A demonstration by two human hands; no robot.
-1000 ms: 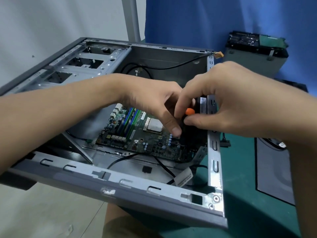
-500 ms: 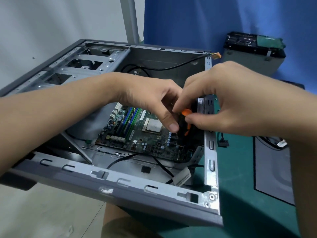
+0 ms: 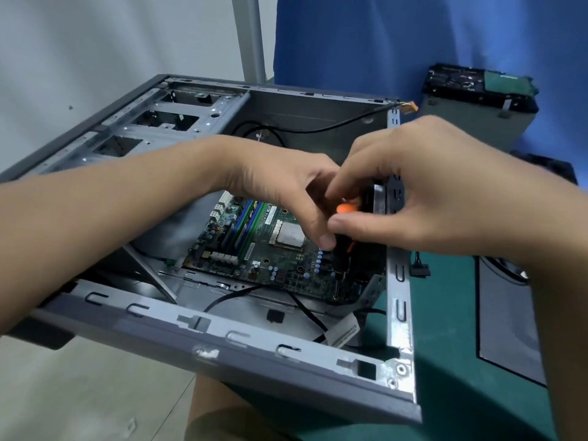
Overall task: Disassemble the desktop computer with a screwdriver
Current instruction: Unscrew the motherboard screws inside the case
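An open grey computer case (image 3: 241, 354) lies on its side, with a green motherboard (image 3: 254, 249) inside. A black and orange screwdriver (image 3: 342, 249) stands upright over the board's right part, its tip down near the lower right corner. My left hand (image 3: 286, 192) and my right hand (image 3: 423, 186) both pinch its handle from either side, thumbs low, fingers curled on top. The handle's top is mostly hidden by my fingers.
Black cables (image 3: 302, 307) with a white label run along the case floor. A removed power supply (image 3: 477, 100) stands at the back right on the green mat (image 3: 445, 345). A grey side panel (image 3: 506, 319) lies at the right. A loose connector (image 3: 420, 268) hangs outside the case.
The orange part of the handle has turned between my fingers and more of the black shaft shows below. Both hands stay in place on the screwdriver.
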